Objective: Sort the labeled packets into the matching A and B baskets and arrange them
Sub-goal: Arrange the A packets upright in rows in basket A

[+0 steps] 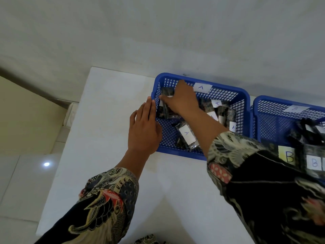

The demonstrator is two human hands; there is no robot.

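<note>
Our left hand [143, 131] presses straight, together fingers against basket A [245, 110]; our right hand [181, 100] pinches a dark packet [166, 104] inside.

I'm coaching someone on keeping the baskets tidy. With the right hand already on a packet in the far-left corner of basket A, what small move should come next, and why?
Probably press that packet upright against the left wall of basket A and let go. The right hand has it in the corner, the left hand lies flat against the basket's outer left wall, and other A packets lie loose and tilted, waiting to be lined up.
</note>
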